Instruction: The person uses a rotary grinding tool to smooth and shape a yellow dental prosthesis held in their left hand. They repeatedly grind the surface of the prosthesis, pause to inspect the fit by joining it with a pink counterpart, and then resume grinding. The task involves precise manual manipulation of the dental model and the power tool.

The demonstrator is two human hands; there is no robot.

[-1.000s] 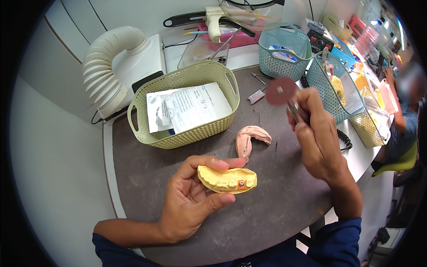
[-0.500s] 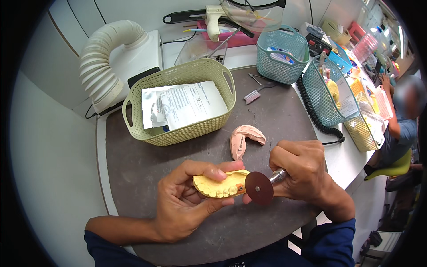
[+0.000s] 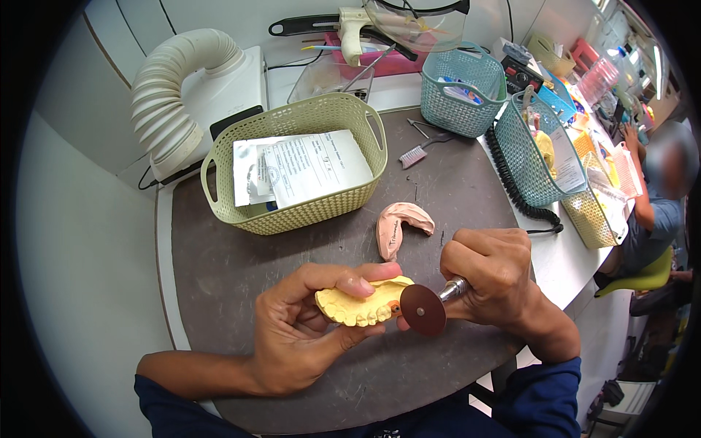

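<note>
My left hand (image 3: 307, 321) grips a yellow dental plaster model (image 3: 358, 303), its row of teeth turned toward me. One spot near its right end is orange with a dark mark. My right hand (image 3: 489, 285) is closed around a metal dental handpiece (image 3: 454, 288). The handpiece carries a large dark red-brown cutting disc (image 3: 423, 310), which overlaps the model's right end from this angle; whether they touch I cannot tell. Just beyond the model, a pink curved dental model (image 3: 398, 228) with handwriting on it lies on the dark bench top (image 3: 307, 255).
A pale green basket (image 3: 292, 219) holds papers and a pouch. Behind it stands a white ribbed suction hose (image 3: 164, 95). A brush (image 3: 414, 157) lies near a blue basket (image 3: 464, 109). At right are another basket (image 3: 537, 160), a black coiled cord (image 3: 511, 190) and a seated person (image 3: 661, 212).
Hands, model and disc hold nearly the same pose. The disc has shifted very slightly left and up, and the whole view has moved a little.
</note>
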